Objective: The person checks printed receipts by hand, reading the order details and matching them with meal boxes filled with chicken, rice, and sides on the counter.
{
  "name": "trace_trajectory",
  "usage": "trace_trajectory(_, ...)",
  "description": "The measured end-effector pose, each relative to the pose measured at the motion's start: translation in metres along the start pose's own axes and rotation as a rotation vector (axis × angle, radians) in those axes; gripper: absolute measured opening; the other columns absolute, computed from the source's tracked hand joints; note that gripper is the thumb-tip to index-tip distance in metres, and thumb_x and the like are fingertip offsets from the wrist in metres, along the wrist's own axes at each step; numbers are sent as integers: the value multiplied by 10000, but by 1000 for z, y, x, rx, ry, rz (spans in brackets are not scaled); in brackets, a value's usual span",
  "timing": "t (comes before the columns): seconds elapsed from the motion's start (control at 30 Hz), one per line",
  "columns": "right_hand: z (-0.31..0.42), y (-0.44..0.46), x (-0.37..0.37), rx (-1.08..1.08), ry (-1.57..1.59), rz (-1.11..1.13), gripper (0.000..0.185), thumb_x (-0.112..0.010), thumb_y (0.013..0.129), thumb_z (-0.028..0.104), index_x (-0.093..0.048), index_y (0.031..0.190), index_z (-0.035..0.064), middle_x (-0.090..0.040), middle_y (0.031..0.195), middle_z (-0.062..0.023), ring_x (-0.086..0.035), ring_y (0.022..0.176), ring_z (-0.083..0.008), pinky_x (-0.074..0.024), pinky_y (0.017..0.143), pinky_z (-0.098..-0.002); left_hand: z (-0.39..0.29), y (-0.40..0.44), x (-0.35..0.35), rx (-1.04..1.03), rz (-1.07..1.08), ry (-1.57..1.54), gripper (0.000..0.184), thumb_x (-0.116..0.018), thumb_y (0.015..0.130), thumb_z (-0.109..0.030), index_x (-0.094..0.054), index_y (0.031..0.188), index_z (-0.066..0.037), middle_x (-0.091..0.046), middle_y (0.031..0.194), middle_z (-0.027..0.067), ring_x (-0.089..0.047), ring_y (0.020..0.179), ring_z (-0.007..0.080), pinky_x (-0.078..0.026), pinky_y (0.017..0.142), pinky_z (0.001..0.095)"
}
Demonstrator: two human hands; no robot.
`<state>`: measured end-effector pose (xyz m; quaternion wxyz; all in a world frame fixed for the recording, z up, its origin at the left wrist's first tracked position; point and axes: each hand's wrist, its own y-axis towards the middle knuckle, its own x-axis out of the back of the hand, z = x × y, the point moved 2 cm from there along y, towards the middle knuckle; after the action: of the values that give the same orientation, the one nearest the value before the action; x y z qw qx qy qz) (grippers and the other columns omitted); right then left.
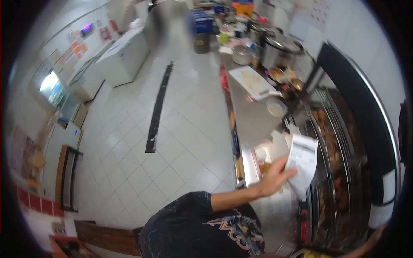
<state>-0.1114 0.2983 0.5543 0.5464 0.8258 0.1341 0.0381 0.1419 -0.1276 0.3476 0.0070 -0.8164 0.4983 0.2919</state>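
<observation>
My left hand [274, 177] reaches over the steel counter with its thumb and fingers closed on a long white printed slip [302, 160]. Behind the slip, crumpled white paper [280, 144] lies close to an open box with food [261, 155]. My right hand [373, 241] shows only in part at the lower right, blurred, beside the dark frame of a glass food cabinet [344, 172]. Its fingers are too smeared to read. Browned food pieces [329, 142] sit on racks inside the cabinet.
A white cutting board [253, 81], a small bowl [276, 106], a large steel pot [282, 49] and other vessels crowd the counter's far part [241, 116]. White freezers [120, 60] line the left wall. A person, blurred out [168, 30], is on the tiled floor ahead.
</observation>
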Motion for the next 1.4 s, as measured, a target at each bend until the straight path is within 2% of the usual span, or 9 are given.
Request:
trace_trajectory(0.07,-41,-27,-20,-52,34,172,289,-603,955,350,-691,980,75,-693,952,-121,-655,851,-267,-494,759,-378,-10,12,-2,-34,-10,-6,425,-597,949,-114,-495,1339,20,-605,1237,91,-556,1153,154,-434,1003,312)
trace_trajectory(0.1,-60,-40,-26,-107,33,243,278,-604,960,317,-693,1040,66,-698,1007,-131,-664,906,-268,-504,789,-367,-16,19,0,-105,6,93,399,-601,945,-124,-513,1310,12,-614,1207,91,-575,1111,146,-456,974,314)
trace_trajectory(0.17,-55,-38,-13,-197,31,297,294,-607,969,252,-697,1160,48,-709,1117,-150,-682,1015,-269,-524,850,-344,-29,34,-7,-42,58,-157,399,-575,958,-90,-489,1330,27,-620,1215,93,-581,1105,148,-449,982,307)
trace_trajectory(0.23,-23,-19,3,-241,55,282,233,-593,967,182,-711,1089,22,-725,1061,-134,-688,965,-285,-523,826,-366,-47,46,-20,-104,88,-250,389,-536,959,-56,-477,1330,44,-620,1222,117,-603,1092,161,-464,965,296)
trace_trajectory(0.4,-13,-6,6,-116,144,258,190,-615,949,190,-691,984,18,-727,1073,-113,-690,941,-273,-515,825,-363,-58,65,-41,-91,116,-325,376,-511,957,-43,-473,1321,45,-617,1220,129,-613,1100,175,-477,963,311)
trace_trajectory(0.5,-1,-3,9,-146,124,253,188,-616,950,191,-646,918,8,-723,1097,-102,-687,927,-271,-512,823,-354,-56,69,-47,-100,124,-328,370,-514,957,-50,-480,1314,42,-624,1208,123,-618,1084,167,-486,941,299)
trace_trajectory(0.6,-3,-6,8,-197,132,254,191,-612,942,190,-660,909,8,-727,1089,-98,-687,947,-290,-510,837,-369,-54,70,-49,-116,133,-288,356,-522,958,-60,-494,1300,34,-636,1182,112,-623,1054,154,-492,906,280)
trace_trajectory(0.9,-4,-6,8,-241,216,258,316,-441,969,163,-681,1065,-20,-705,1129,-163,-674,990,-322,-502,885,-380,-49,66,-49,-122,125,-226,324,-533,957,-72,-523,1268,18,-650,1160,100,-620,1029,138,-482,890,268)
trace_trajectory(1.4,-5,-8,5,-279,270,235,303,-438,966,159,-667,1016,-33,-712,1109,-153,-676,976,-324,-508,870,-383,-40,63,-51,-154,161,-174,316,-529,958,-57,-528,1258,41,-653,1155,104,-616,1040,143,-471,915,282)
